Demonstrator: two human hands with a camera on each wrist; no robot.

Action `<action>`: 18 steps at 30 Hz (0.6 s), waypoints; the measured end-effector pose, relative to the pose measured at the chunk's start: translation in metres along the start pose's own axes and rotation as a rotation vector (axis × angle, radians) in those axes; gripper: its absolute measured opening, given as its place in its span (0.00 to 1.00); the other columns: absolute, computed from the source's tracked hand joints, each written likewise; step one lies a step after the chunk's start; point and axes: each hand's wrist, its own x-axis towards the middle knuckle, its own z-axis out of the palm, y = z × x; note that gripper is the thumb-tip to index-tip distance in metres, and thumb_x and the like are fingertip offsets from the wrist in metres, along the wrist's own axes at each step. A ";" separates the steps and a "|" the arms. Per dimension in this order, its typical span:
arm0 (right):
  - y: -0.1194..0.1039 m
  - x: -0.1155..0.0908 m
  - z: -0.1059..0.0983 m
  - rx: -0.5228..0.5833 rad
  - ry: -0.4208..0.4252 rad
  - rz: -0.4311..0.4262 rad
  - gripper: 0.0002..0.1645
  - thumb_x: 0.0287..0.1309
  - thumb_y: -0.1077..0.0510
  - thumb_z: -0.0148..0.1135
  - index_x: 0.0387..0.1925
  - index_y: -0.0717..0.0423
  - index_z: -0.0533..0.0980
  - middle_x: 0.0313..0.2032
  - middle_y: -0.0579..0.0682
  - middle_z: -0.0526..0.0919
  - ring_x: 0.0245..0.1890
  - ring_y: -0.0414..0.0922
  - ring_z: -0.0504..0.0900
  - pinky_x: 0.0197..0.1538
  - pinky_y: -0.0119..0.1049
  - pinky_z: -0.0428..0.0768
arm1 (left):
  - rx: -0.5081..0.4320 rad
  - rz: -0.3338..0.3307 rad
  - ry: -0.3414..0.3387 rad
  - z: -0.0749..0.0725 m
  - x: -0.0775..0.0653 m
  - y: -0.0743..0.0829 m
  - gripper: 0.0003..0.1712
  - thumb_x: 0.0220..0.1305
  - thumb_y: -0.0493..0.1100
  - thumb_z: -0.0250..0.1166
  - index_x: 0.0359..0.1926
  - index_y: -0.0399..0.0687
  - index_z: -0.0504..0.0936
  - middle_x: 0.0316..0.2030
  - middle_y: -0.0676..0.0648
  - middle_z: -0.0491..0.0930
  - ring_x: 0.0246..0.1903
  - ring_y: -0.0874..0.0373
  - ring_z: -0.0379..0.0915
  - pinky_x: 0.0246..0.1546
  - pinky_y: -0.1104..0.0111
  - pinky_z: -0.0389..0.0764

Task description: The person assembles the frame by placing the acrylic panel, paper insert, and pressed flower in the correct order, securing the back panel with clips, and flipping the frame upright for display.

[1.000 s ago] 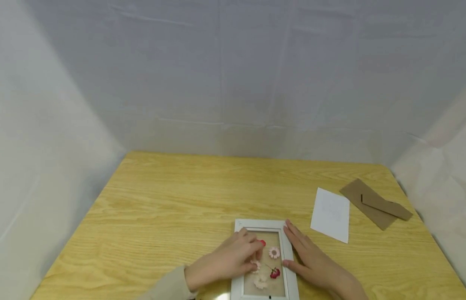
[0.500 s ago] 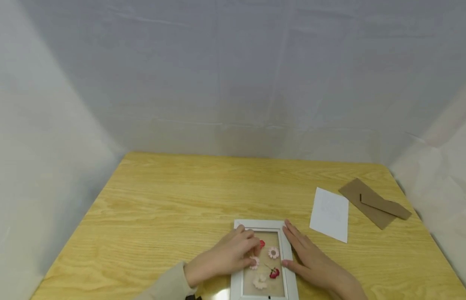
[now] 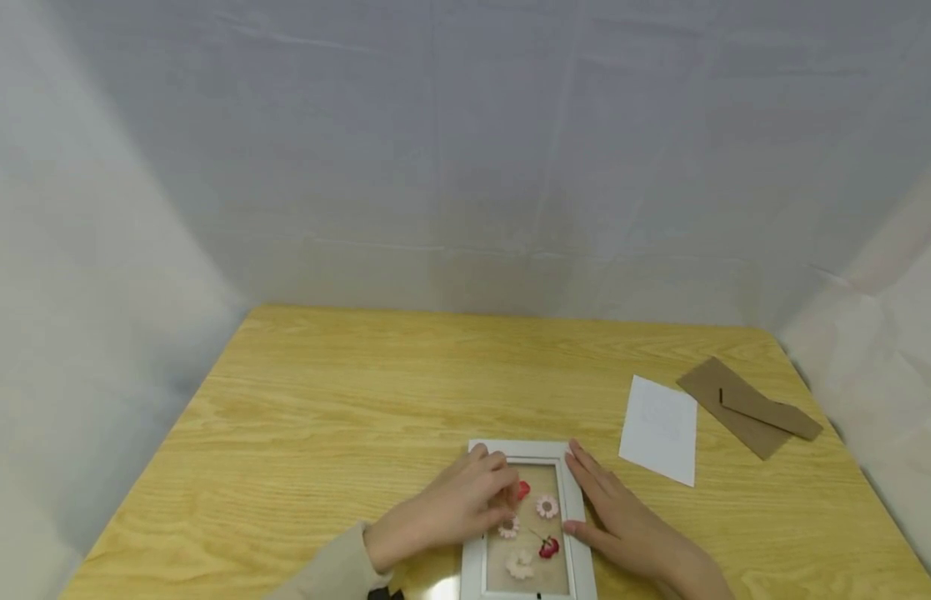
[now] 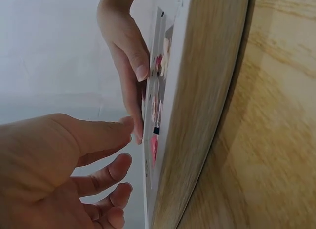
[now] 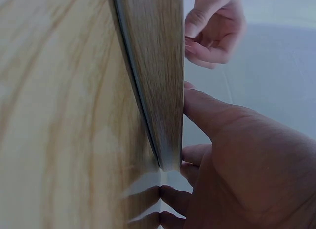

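Observation:
A white picture frame (image 3: pixel 579 554) lies at the table's near edge, with dried flowers inside its border: a pink daisy-like flower (image 3: pixel 547 506), a second pink flower (image 3: pixel 508 527), a red flower (image 3: pixel 523 489), a dark red flower with a stem (image 3: pixel 549 547) and cream petals (image 3: pixel 520 565). Over the frame's left side hovers my left hand (image 3: pixel 465 504), fingers loosely bent beside the second pink flower. In the left wrist view nothing shows between its thumb and fingertips (image 4: pixel 126 124). My right hand (image 3: pixel 633 521) rests along the frame's right edge, fingers fairly straight and thumb touching the border.
To the right of the frame lies a white paper sheet (image 3: pixel 658 429). Beyond it is a brown backing board (image 3: pixel 743 407) with a stand leg. Pale sheeting (image 3: pixel 473 167) walls the wooden table (image 3: pixel 345 375) at the back and sides. A small black object (image 3: pixel 385 594) sits by the left sleeve.
My left hand has shifted slightly left and back from the second pink flower, which moved a little left and now shows more fully. The right hand and frame stay nearly still.

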 end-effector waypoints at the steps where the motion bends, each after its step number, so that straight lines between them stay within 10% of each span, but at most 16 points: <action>1: 0.000 0.000 0.000 0.000 -0.002 0.000 0.47 0.70 0.43 0.56 0.77 0.61 0.49 0.77 0.59 0.46 0.73 0.60 0.52 0.68 0.60 0.57 | -0.006 -0.005 0.007 -0.001 0.000 -0.001 0.06 0.59 0.47 0.70 0.35 0.55 0.82 0.33 0.61 0.74 0.34 0.67 0.61 0.40 0.76 0.70; 12: 0.001 0.000 0.001 -0.006 0.001 -0.004 0.47 0.70 0.43 0.55 0.77 0.61 0.49 0.77 0.59 0.46 0.73 0.60 0.52 0.68 0.60 0.57 | -0.019 -0.066 0.113 -0.005 -0.011 -0.010 0.25 0.66 0.55 0.64 0.58 0.45 0.76 0.53 0.47 0.77 0.55 0.54 0.71 0.60 0.58 0.74; 18: 0.002 0.001 0.002 -0.018 0.006 -0.018 0.47 0.70 0.44 0.56 0.77 0.61 0.49 0.77 0.61 0.47 0.73 0.60 0.52 0.68 0.60 0.57 | -0.025 -0.050 0.116 -0.004 -0.032 -0.017 0.43 0.70 0.58 0.57 0.75 0.39 0.55 0.75 0.39 0.54 0.72 0.42 0.52 0.69 0.46 0.59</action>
